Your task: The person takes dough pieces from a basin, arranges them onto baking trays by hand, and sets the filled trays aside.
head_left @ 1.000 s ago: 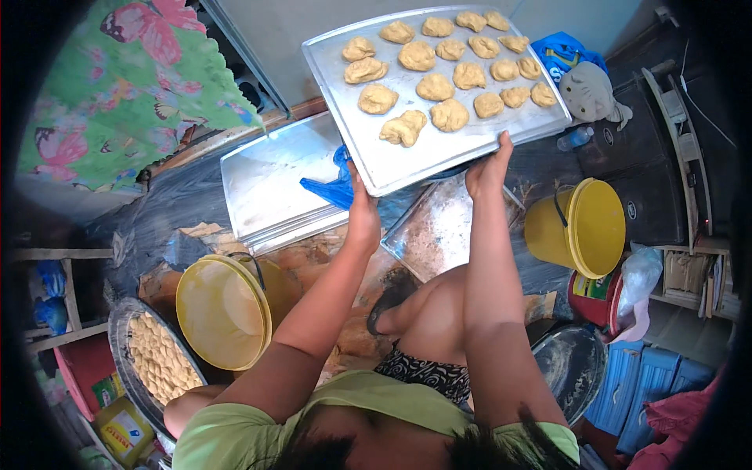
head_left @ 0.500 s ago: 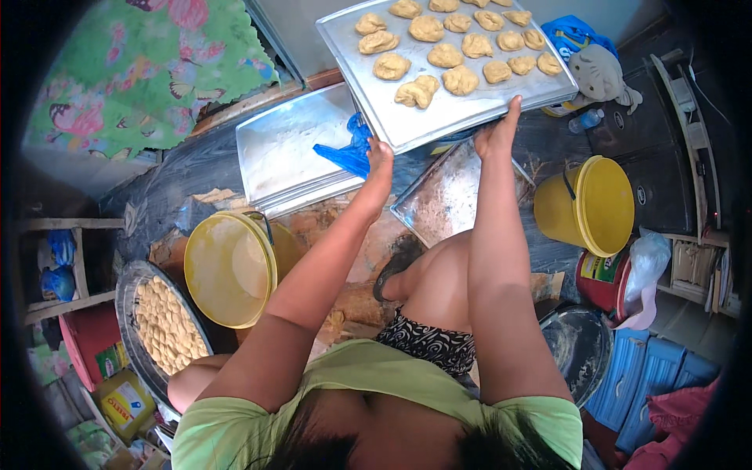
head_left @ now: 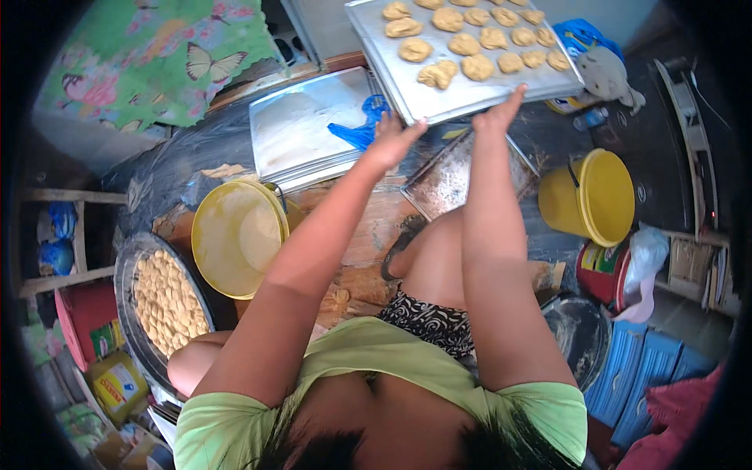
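Observation:
A metal baking tray with rows of pale brown dough pieces is at the top, ahead of me. Its front side looks thick, like trays stacked together. My left hand is at the tray's near left corner, fingers apart and thumb stretched along the front edge. Against the front edge further right lies my right hand, its fingers stretched out. Beside my left hand, a blue plastic bag lies on a stack of bare metal trays. An empty, stained tray lies below my right hand.
Yellow buckets stand left and right. A round black basin of dough pieces is at lower left, another dark basin at lower right. A butterfly-patterned green cloth hangs at upper left. A water bottle lies at upper right.
The whole view has shifted a little, with trays and buckets appearing further up or right. My left hand's thumb and fingers have spread at the tray's corner. My right hand stays at the front edge.

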`<state>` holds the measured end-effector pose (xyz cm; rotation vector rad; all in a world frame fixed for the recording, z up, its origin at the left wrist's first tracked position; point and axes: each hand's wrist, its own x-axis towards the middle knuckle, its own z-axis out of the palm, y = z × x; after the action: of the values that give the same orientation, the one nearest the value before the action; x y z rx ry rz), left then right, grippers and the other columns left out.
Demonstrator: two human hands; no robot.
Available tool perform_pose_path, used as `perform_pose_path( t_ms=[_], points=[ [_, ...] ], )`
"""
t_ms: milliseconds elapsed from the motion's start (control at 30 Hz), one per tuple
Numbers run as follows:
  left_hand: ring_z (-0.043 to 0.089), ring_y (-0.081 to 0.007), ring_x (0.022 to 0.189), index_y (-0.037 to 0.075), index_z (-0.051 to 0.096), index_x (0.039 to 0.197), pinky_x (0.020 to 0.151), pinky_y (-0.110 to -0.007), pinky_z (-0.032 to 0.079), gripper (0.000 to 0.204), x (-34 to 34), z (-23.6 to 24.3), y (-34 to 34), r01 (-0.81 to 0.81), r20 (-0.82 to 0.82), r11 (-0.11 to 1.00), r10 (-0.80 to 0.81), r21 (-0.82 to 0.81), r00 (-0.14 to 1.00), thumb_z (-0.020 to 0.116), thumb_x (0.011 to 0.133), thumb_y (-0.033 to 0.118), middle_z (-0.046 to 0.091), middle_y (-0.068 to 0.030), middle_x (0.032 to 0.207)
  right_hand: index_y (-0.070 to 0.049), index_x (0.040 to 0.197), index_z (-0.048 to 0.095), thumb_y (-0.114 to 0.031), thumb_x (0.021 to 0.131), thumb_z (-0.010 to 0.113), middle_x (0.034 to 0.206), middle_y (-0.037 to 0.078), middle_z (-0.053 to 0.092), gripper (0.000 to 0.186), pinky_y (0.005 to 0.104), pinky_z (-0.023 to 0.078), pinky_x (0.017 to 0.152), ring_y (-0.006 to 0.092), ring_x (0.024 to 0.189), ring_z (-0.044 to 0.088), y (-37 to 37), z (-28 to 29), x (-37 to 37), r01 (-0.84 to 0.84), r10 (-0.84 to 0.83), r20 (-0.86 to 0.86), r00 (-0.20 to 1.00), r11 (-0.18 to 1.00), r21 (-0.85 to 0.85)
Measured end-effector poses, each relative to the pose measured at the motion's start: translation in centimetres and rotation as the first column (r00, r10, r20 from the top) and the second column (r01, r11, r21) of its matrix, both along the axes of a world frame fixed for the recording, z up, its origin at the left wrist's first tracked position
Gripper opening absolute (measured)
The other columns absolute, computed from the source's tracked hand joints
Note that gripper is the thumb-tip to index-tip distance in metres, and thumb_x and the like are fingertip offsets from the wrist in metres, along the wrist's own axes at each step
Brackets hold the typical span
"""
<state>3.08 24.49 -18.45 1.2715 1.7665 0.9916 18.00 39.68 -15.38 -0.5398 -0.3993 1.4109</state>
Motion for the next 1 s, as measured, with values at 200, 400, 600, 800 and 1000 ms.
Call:
perform_pose_path(
  t_ms=[200,400,600,800,1000],
  points=[
    [0.013,-0.0336,0.137,0.005,0.012,0.145,0.108,-0.050,0.014,0.090,1.3,2.5,-3.2,0.036,0.515,0.989,-0.107,0.145,0.851,0.047,0.084,0.060,0.015,-0.0219,0.148,-0.008,0.142,0.023,-0.058,0.085,0.048,0.148,0.011,0.024,0.080,0.0486,0.017,0.108,0.0289,0.133,0.028,-1.1,-0.1,1.1,-0.131,0.131,0.109,0.985,0.991,-0.011],
    [0.017,-0.0426,0.134,0.003,0.008,0.145,0.105,-0.055,0.020,0.092,2.5,-1.0,-2.8,-0.181,0.848,0.983,0.070,0.030,0.525,0.032,0.085,0.069,0.011,-0.0251,0.148,-0.011,0.145,0.015,-0.073,0.080,0.035,0.152,0.009,0.011,0.092,0.0555,0.000,0.107,0.0277,0.139,0.009,-1.9,0.6,4.8,-0.175,0.166,-0.064,0.984,0.967,-0.187],
    [0.039,-0.0358,0.116,0.003,0.018,0.143,0.099,-0.049,0.032,0.081,4.9,-3.5,-2.8,-0.164,0.877,0.974,0.215,-0.158,0.430,0.024,0.090,0.065,0.023,-0.0244,0.143,-0.010,0.146,0.009,-0.072,0.082,0.027,0.152,0.012,0.007,0.091,0.0563,-0.002,0.107,0.0291,0.140,0.004,-0.6,-1.2,8.2,-0.117,0.021,-0.236,0.972,0.909,-0.401],
    [0.044,-0.0314,0.110,0.004,0.022,0.142,0.098,-0.046,0.034,0.077,3.8,-3.0,-6.5,-0.191,0.864,0.962,0.263,-0.198,0.429,0.026,0.091,0.062,0.028,-0.0230,0.141,-0.009,0.145,0.002,-0.062,0.086,0.035,0.150,0.014,0.012,0.086,0.0516,0.013,0.109,0.0336,0.137,0.017,-1.1,1.7,8.2,-0.007,0.005,-0.007,1.000,0.949,-0.315],
    [0.047,-0.0287,0.107,0.004,0.030,0.138,0.095,-0.044,0.036,0.072,0.7,-1.5,-14.0,-0.245,0.836,0.958,0.253,-0.148,0.486,0.032,0.091,0.059,0.037,-0.0203,0.135,-0.007,0.144,-0.001,-0.039,0.089,0.052,0.147,0.019,0.013,0.083,0.0516,0.035,0.101,0.0357,0.130,0.031,-2.1,2.9,4.5,0.176,-0.124,0.183,0.975,0.936,-0.306]
  ],
)
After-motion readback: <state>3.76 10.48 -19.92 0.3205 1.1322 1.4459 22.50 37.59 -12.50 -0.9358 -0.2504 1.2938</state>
